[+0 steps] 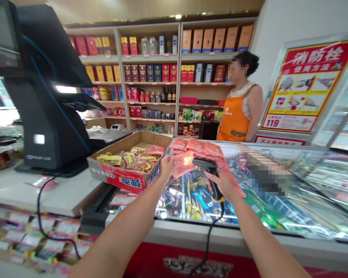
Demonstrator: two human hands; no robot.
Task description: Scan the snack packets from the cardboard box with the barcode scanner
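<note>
My left hand [166,165] is closed on a small red snack packet [183,163], held up over the glass lid of a chest freezer [292,200]. My right hand [224,184] grips the handle of a black barcode scanner [209,166], whose head sits just right of the packet. A black cable [208,235] hangs from the scanner down over the freezer's front edge. Several more red packets [198,146] lie on the glass just beyond my hands.
An open cardboard box [124,178] of yellow and red snack packets sits to the left. A black till terminal [46,96] stands on the white counter [60,195]. A person in an orange apron [234,117] stands behind the freezer, before shelves of boxed goods [150,73].
</note>
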